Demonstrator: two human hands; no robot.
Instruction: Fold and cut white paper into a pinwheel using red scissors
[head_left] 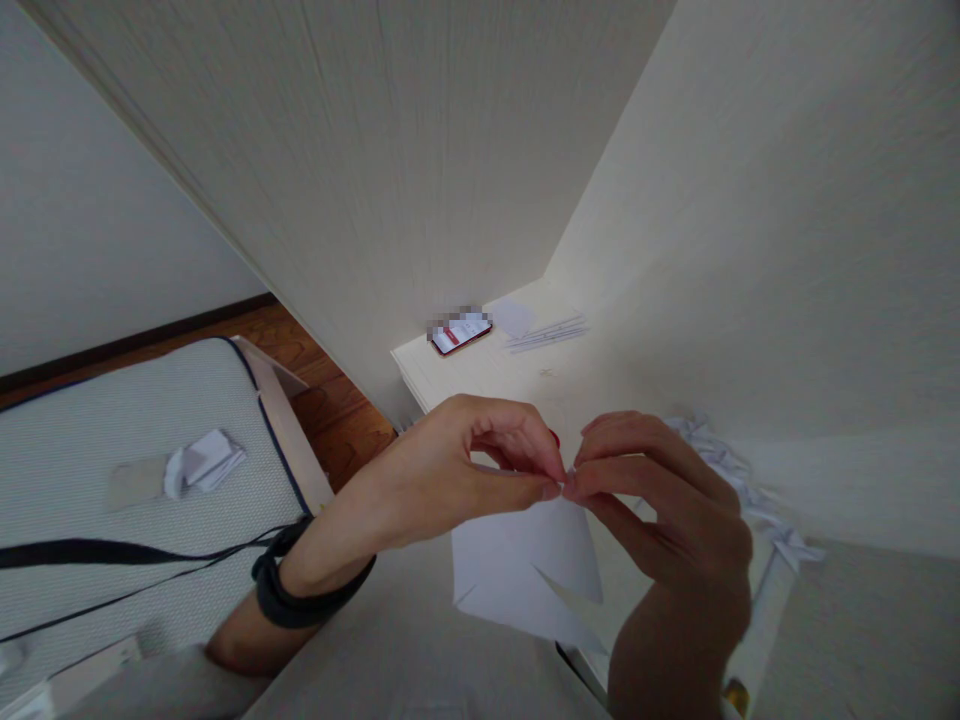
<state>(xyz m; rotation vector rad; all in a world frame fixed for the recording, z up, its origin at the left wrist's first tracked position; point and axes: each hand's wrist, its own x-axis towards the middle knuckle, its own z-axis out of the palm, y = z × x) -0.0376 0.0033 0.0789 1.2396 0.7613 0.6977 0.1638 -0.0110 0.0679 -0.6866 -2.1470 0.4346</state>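
Pinching together at the middle of the view, the left hand (480,465) and right hand (667,500) meet fingertip to fingertip on the top edge of a folded white paper (525,575), fingers clamped on it. The paper hangs below the hands, above the near end of the pale table (450,375). Far on the table lie a red phone (459,333) and thin white sheets (547,333). Crumpled white paper pieces (720,460) sit right of the hands. A bed (90,430) at left carries another folded paper (206,460).
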